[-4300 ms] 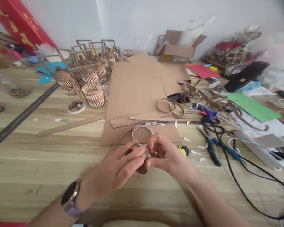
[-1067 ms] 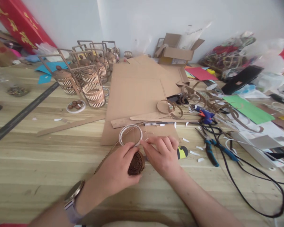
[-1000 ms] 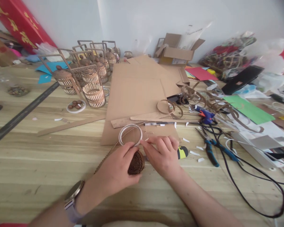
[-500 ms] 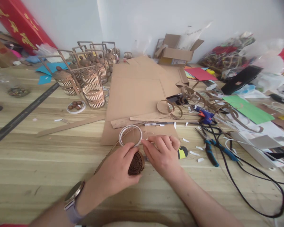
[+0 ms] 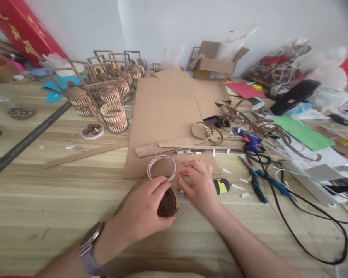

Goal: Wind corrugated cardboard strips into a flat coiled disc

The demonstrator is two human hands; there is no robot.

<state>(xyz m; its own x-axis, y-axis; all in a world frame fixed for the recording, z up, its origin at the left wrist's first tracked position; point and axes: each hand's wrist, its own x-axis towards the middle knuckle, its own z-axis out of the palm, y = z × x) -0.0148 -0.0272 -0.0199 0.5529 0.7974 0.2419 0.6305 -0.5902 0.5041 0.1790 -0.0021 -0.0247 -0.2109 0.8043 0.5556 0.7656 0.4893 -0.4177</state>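
Observation:
My left hand (image 5: 146,210) is closed around a small brown coil of rolled corrugated cardboard (image 5: 167,202), holding it against the wooden table (image 5: 46,200). A thin cardboard strip (image 5: 129,191) trails from the coil to the left. My right hand (image 5: 198,184) rests just right of the coil with its fingers bent, the fingertips pinching at the edge of a white tape ring (image 5: 161,168) lying on a cardboard sheet (image 5: 165,116). A black and yellow utility knife (image 5: 220,186) lies just beyond my right wrist.
Cardboard lantern models (image 5: 104,96) and a dish of nuts (image 5: 92,130) stand at the left. Curled cardboard strips (image 5: 234,119), a blue glue gun (image 5: 249,139), blue-handled pliers (image 5: 256,181), black cables (image 5: 307,216), coloured paper (image 5: 303,133) and an open box (image 5: 217,61) crowd the right.
Since 4.3 s ago both hands have come down from the air to the table with the coil. In the last second my right hand shifted slightly up towards the tape ring.

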